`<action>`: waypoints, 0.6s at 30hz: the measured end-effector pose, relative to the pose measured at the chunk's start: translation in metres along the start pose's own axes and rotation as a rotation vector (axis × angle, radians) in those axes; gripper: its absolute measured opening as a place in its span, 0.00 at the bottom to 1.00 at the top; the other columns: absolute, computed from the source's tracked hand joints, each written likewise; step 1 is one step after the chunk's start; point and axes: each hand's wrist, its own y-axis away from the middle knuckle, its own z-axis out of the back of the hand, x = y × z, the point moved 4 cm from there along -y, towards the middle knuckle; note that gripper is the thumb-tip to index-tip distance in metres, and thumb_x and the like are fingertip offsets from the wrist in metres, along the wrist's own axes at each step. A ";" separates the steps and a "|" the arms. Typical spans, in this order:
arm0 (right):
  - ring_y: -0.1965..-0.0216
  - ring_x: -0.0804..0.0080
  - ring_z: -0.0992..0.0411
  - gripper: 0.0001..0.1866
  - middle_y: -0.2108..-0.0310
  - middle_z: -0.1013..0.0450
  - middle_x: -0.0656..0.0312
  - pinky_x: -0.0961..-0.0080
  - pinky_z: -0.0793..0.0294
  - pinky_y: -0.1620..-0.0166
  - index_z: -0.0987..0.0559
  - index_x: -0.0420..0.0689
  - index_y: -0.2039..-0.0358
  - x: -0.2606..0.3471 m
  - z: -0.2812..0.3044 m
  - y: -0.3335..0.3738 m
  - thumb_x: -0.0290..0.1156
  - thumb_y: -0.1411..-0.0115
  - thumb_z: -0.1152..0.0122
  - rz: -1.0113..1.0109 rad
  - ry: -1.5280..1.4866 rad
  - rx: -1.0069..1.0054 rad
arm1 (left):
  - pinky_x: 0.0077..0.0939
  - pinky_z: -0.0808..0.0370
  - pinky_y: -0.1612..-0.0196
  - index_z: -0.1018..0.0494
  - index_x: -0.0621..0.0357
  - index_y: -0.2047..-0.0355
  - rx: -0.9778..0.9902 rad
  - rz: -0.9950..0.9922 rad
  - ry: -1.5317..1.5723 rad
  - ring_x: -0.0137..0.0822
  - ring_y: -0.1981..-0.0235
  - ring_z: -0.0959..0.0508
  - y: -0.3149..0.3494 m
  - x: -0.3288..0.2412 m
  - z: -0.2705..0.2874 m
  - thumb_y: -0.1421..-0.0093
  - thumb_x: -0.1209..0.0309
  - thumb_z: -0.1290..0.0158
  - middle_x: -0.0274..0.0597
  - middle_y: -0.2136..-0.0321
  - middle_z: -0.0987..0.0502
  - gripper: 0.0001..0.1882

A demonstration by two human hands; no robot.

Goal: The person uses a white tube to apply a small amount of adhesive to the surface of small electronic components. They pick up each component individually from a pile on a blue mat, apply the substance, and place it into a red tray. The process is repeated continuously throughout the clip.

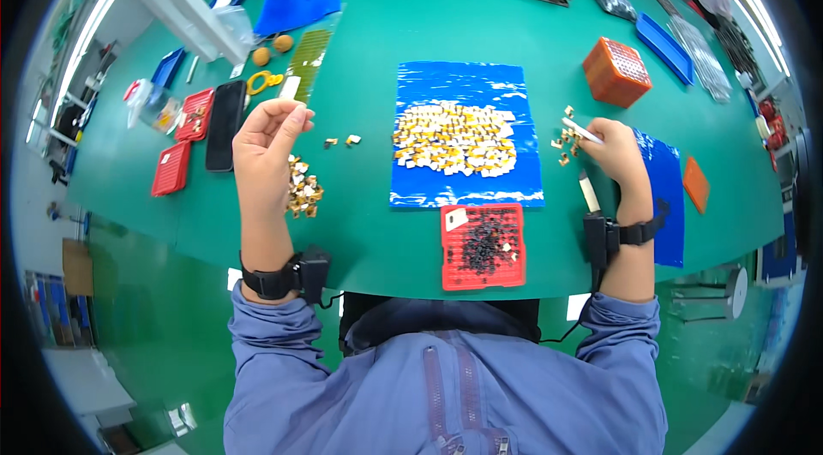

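My left hand (273,138) is raised at the left, its thumb and forefinger pinched together; what is between them, if anything, is too small to make out. Just below it lies a heap of small white and brown parts (303,189), with a few loose ones nearby. In my right hand (615,151) is a slim white pen-like stick (583,130), its end pointing left over a scatter of small gold and white parts (563,145). Between my hands, many small white and yellow parts (454,138) cover the middle of a blue sheet (459,191).
Nearest me is a red tray (446,262) holding small black pieces. An orange block-shaped rack (617,72) and a blue tray (664,48) stand at the right. Leftward lie a black phone-like slab (225,125), red trays (171,168) and yellow scissors (261,82).
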 end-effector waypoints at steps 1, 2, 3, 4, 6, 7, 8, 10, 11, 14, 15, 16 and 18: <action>0.75 0.57 0.27 0.11 0.79 0.28 0.50 0.69 0.30 0.70 0.22 0.37 0.73 0.000 -0.001 0.000 0.31 0.55 0.38 0.002 -0.008 0.030 | 0.19 0.28 0.65 0.26 0.66 0.68 0.024 0.021 -0.141 0.24 0.70 0.25 -0.001 0.003 0.017 0.43 0.76 0.45 0.37 0.72 0.23 0.05; 0.76 0.58 0.28 0.11 0.79 0.28 0.50 0.69 0.30 0.70 0.22 0.37 0.72 0.003 0.000 0.001 0.31 0.55 0.38 -0.002 -0.015 0.031 | 0.20 0.28 0.66 0.26 0.66 0.68 0.055 0.045 -0.278 0.24 0.70 0.25 -0.002 0.006 0.029 0.43 0.76 0.45 0.37 0.72 0.23 0.05; 0.76 0.59 0.28 0.11 0.80 0.28 0.51 0.69 0.30 0.71 0.22 0.37 0.72 0.006 0.003 0.002 0.31 0.55 0.38 -0.007 -0.021 0.031 | 0.21 0.28 0.67 0.25 0.65 0.69 0.117 0.008 -0.573 0.26 0.71 0.25 0.001 0.008 0.035 0.45 0.75 0.43 0.38 0.72 0.22 0.05; 0.77 0.60 0.28 0.12 0.80 0.28 0.51 0.69 0.31 0.71 0.22 0.37 0.72 0.008 0.006 0.003 0.31 0.55 0.38 -0.014 -0.026 0.032 | 0.25 0.28 0.67 0.24 0.63 0.69 0.215 -0.130 -0.799 0.32 0.72 0.25 0.008 0.004 0.033 0.48 0.73 0.42 0.40 0.71 0.23 0.07; 0.79 0.69 0.31 0.12 0.82 0.29 0.56 0.73 0.33 0.74 0.22 0.37 0.71 0.012 0.008 0.003 0.32 0.53 0.37 -0.006 -0.079 0.010 | 0.30 0.30 0.63 0.24 0.61 0.70 0.386 -0.040 -1.001 0.38 0.68 0.27 0.017 0.014 0.035 0.51 0.72 0.41 0.42 0.72 0.27 0.08; 0.80 0.71 0.32 0.11 0.82 0.30 0.57 0.74 0.34 0.75 0.22 0.37 0.71 0.014 0.010 0.004 0.32 0.53 0.37 0.000 -0.099 0.008 | 0.32 0.31 0.61 0.24 0.60 0.71 0.474 0.010 -1.093 0.41 0.67 0.28 0.021 0.021 0.035 0.52 0.71 0.40 0.43 0.72 0.28 0.08; 0.81 0.74 0.33 0.11 0.82 0.30 0.58 0.75 0.35 0.75 0.23 0.37 0.71 0.015 0.011 0.005 0.32 0.52 0.37 0.006 -0.120 0.006 | 0.32 0.31 0.60 0.25 0.60 0.72 0.489 0.007 -1.118 0.41 0.66 0.29 0.022 0.022 0.035 0.52 0.71 0.40 0.42 0.72 0.29 0.08; 0.81 0.77 0.34 0.10 0.83 0.30 0.60 0.77 0.36 0.76 0.23 0.37 0.72 0.019 0.008 0.006 0.31 0.51 0.37 0.046 -0.175 0.013 | 0.32 0.32 0.59 0.26 0.60 0.73 0.522 0.000 -1.170 0.41 0.65 0.30 0.022 0.024 0.035 0.51 0.71 0.40 0.42 0.72 0.30 0.08; 0.81 0.79 0.35 0.09 0.83 0.31 0.61 0.78 0.37 0.77 0.23 0.37 0.72 0.021 0.007 0.008 0.30 0.50 0.37 0.065 -0.203 0.017 | 0.32 0.33 0.59 0.26 0.59 0.74 0.519 -0.008 -1.159 0.42 0.65 0.30 0.022 0.027 0.035 0.51 0.71 0.40 0.42 0.71 0.30 0.08; 0.82 0.81 0.36 0.08 0.83 0.30 0.62 0.80 0.39 0.77 0.23 0.37 0.72 0.033 0.005 0.012 0.29 0.49 0.38 0.130 -0.287 0.016 | 0.32 0.33 0.59 0.28 0.59 0.73 0.488 -0.008 -1.129 0.42 0.63 0.31 0.018 0.033 0.036 0.51 0.70 0.40 0.42 0.70 0.31 0.09; 0.82 0.80 0.36 0.08 0.83 0.30 0.62 0.80 0.39 0.77 0.23 0.37 0.72 0.035 0.005 0.014 0.28 0.49 0.38 0.141 -0.298 0.020 | 0.32 0.33 0.58 0.28 0.58 0.73 0.461 0.006 -1.118 0.43 0.62 0.31 0.015 0.032 0.037 0.51 0.70 0.39 0.42 0.69 0.31 0.10; 0.82 0.80 0.36 0.07 0.84 0.30 0.62 0.80 0.39 0.77 0.23 0.37 0.72 0.037 0.004 0.015 0.28 0.49 0.38 0.151 -0.311 0.024 | 0.32 0.33 0.58 0.28 0.58 0.72 0.436 0.020 -1.109 0.43 0.62 0.31 0.014 0.031 0.037 0.52 0.70 0.39 0.42 0.69 0.31 0.10; 0.82 0.79 0.36 0.07 0.84 0.30 0.61 0.79 0.39 0.77 0.23 0.37 0.71 0.042 0.005 0.018 0.28 0.48 0.38 0.181 -0.306 0.028 | 0.35 0.33 0.57 0.28 0.57 0.69 0.423 -0.078 -1.105 0.43 0.61 0.31 0.016 0.023 0.040 0.53 0.67 0.38 0.43 0.68 0.31 0.13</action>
